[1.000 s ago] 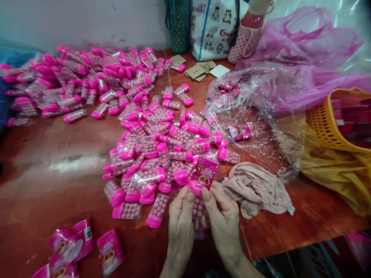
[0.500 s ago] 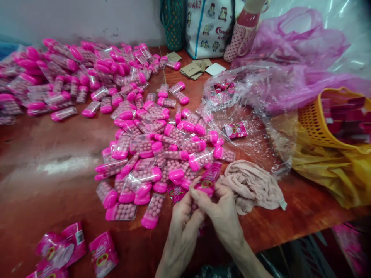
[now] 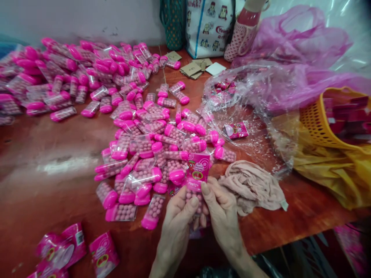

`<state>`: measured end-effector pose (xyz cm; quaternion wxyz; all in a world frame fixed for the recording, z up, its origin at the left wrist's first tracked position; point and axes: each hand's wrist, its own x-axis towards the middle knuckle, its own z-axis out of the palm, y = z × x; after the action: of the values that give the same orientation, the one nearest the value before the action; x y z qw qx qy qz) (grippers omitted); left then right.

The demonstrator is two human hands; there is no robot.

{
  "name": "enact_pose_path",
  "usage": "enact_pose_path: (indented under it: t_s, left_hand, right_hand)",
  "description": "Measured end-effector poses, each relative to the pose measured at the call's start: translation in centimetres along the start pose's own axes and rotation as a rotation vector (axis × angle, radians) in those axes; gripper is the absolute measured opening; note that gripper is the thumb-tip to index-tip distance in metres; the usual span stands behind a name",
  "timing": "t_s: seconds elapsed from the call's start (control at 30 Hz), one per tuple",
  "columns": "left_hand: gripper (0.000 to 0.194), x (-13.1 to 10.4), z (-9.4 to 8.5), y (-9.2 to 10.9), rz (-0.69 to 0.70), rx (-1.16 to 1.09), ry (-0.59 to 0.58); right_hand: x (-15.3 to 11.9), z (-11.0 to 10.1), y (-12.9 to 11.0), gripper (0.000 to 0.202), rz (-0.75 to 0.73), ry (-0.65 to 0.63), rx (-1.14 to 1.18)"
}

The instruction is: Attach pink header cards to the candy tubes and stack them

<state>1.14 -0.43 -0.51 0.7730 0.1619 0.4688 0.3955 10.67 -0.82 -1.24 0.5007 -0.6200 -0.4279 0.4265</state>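
My left hand [image 3: 179, 218] grips a clear candy container [image 3: 196, 200] filled with pink balls, thumb across its front. A pink printed sleeve [image 3: 198, 166] stands upright at the container's top end; its lower edge meets or overlaps the container. My right hand [image 3: 222, 210] pinches the sleeve's lower right corner with the thumb, its other fingers curled behind the container. Just beyond both hands lies a heap of pink-capped candy containers [image 3: 156, 148]. A beige cloth [image 3: 253, 187] is close by my right hand.
Filled printed packs [image 3: 103, 253] lie at the front left. A larger pile of containers [image 3: 72, 73] sits at the back left. To the right are a clear plastic bag [image 3: 255, 116], a yellow basket [image 3: 314, 119] of sleeves and a purple bag [image 3: 292, 50]. Cardboard pieces [image 3: 191, 69] lie behind.
The pink sleeve has turned from tilted to upright, its printed front now facing me. My hands have shifted slightly, and the container's pink balls now show between them.
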Motion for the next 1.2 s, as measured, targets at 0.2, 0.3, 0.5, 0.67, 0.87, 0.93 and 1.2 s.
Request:
enact_pose_path:
  t_s: [0.2,0.3,0.5,0.67,0.87,0.93,1.2]
  left_hand:
    - [0.014,0.2,0.2,-0.6,0.041,-0.044,0.092]
    - [0.015,0.7,0.1,-0.6,0.043,-0.063,0.11]
    - [0.023,0.2,0.5,0.4,0.182,-0.279,0.528]
    - [0.023,-0.8,0.8,1.0,0.182,-0.264,0.51]
    - [0.021,-0.3,1.0,2.0,0.324,-0.143,0.347]
    - [0.015,-0.2,1.2,2.0,0.284,-0.138,0.251]
    - [0.018,-1.5,2.4,-0.1,0.198,-0.149,0.065]
  right_hand:
    - [-0.8,0.9,1.0,0.022,0.034,0.001,0.0]
    - [-0.7,0.3,1.1,0.021,0.035,-0.019,-0.011]
    - [-1.6,0.6,0.1,0.035,-0.117,0.011,-0.099]
    - [-2.1,1.5,0.0,0.023,-0.079,-0.145,-0.075]
    - [-3.0,0.3,0.2,0.03,-0.206,-0.117,-0.239]
    - [-3.2,0.0,-0.3,0.034,-0.266,-0.109,-0.274]
    - [-4.2,-0.7,-0.5,0.024,-0.182,-0.169,-0.29]
